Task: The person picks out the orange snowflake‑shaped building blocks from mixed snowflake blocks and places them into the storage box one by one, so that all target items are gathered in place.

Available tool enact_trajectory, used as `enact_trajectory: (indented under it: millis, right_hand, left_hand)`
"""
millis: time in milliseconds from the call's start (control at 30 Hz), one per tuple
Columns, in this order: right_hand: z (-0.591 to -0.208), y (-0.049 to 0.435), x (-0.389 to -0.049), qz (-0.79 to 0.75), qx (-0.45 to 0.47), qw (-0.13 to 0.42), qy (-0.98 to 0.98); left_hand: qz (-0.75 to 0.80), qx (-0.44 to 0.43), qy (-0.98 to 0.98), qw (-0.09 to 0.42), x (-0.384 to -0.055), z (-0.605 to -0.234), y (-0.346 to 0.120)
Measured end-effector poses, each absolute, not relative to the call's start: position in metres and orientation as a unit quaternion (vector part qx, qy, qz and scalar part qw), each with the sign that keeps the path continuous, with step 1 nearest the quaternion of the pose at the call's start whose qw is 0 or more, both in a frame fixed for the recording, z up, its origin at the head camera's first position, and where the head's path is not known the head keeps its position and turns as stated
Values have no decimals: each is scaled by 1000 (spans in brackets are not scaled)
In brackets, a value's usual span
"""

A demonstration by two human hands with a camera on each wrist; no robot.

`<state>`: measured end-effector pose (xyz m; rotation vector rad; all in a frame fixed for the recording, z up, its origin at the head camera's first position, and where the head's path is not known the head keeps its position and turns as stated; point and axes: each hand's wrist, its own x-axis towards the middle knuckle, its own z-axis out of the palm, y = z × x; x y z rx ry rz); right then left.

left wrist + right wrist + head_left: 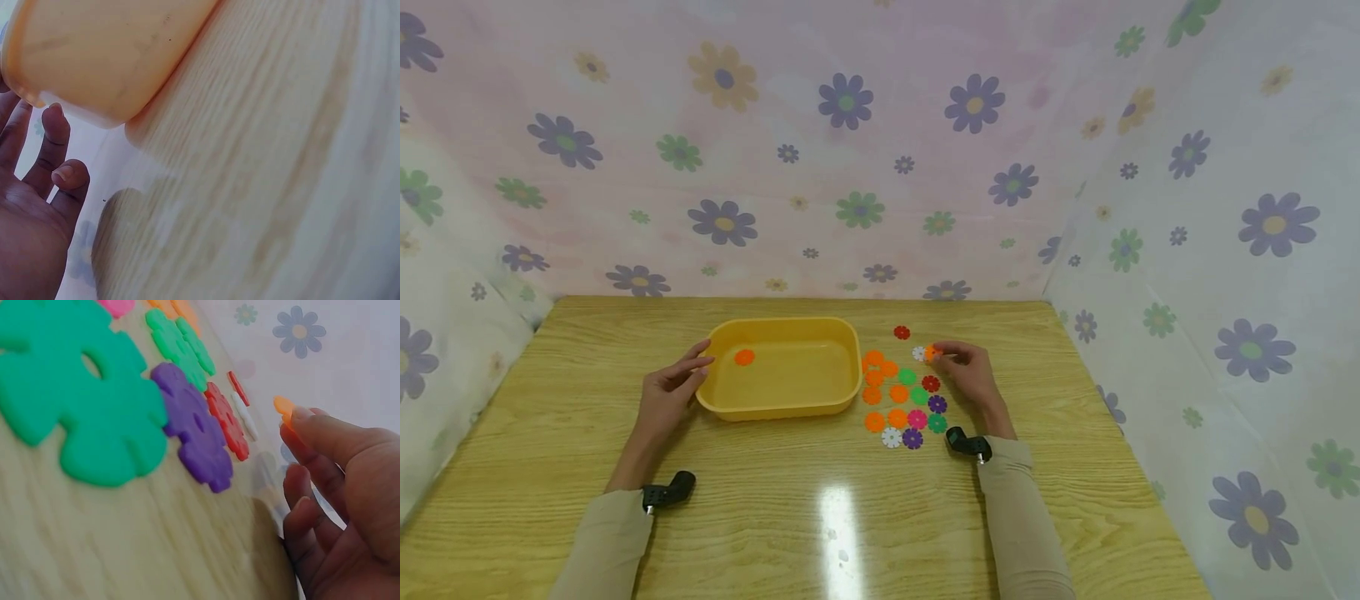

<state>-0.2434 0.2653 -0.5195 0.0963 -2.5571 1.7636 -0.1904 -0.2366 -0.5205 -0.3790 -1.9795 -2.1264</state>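
Observation:
My right hand (970, 373) pinches an orange notched plastic disc (284, 406) between thumb and index finger, its other fingers loosely bent. Close beside that disc in the head view lies a white disc (918, 353), with a dark red disc (931, 383) just nearer. A yellow plastic tub (778, 412) stands left of the loose discs, and one orange disc (744, 357) lies inside it. At the tub's left end my left hand (666, 396) rests its fingertips against the rim. The left wrist view shows two relaxed fingers (55, 134) apart from the tub wall.
Several flat discs lie in a cluster right of the tub, including a purple disc (913, 439), a pink disc (917, 419) and a green disc (937, 423). Farther back is another red disc (902, 332). Flower-patterned cloth (865, 167) borders the wooden table (760, 508).

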Motion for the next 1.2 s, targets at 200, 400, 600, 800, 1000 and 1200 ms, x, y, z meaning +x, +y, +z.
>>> enact_trajectory:
  millis: [200, 400, 600, 800, 1000, 1200]
  right_hand:
    - [-515, 268, -244, 549, 57, 28, -833]
    - [-505, 261, -239, 566, 92, 62, -817]
    - [-490, 237, -226, 591, 117, 94, -792]
    - [-508, 219, -224, 645, 130, 150, -738]
    - [-516, 201, -219, 673, 162, 146, -707]
    - [-513, 181, -207, 657, 167, 100, -728]
  left_hand:
    - [-720, -127, -674, 106, -191, -520, -237]
    - [-721, -130, -672, 104, -191, -520, -236]
    - [-722, -131, -671, 105, -191, -521, -237]
    - [-717, -136, -676, 105, -191, -522, -238]
    - [-716, -137, -676, 106, -191, -522, -238]
    - [-718, -137, -673, 110, -190, -521, -237]
